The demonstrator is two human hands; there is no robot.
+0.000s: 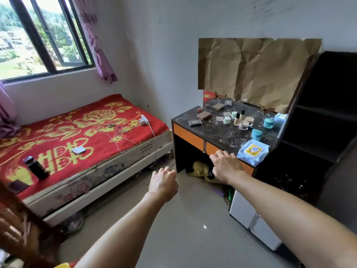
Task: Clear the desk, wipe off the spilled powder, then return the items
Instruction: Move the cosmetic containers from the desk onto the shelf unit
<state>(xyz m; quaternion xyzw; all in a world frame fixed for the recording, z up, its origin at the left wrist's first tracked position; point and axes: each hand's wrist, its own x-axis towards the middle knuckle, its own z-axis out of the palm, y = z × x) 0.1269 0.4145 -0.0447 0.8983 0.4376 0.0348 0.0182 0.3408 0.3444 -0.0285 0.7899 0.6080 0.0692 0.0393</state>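
Observation:
A dark desk (218, 134) with orange drawer fronts stands against the wall, its top speckled with white powder. On it sit a blue pack of wet wipes (252, 151), a teal jar (257, 134), a clear jar (243, 125), a small white bottle (236, 119), a pale green jar (227, 120), a brown compact (203, 115) and a grey compact (195, 122). My right hand (227, 165) hovers in front of the desk's front edge, fingers spread and empty. My left hand (164, 183) hangs lower over the floor, fingers loosely curled, holding nothing.
A mirror half covered with brown paper (255, 68) backs the desk. A dark shelf unit (320, 117) stands right of it. A bed with a red cover (63, 140) lies to the left, carrying a charger, cables and a dark bottle (36, 168). Bags sit under the desk.

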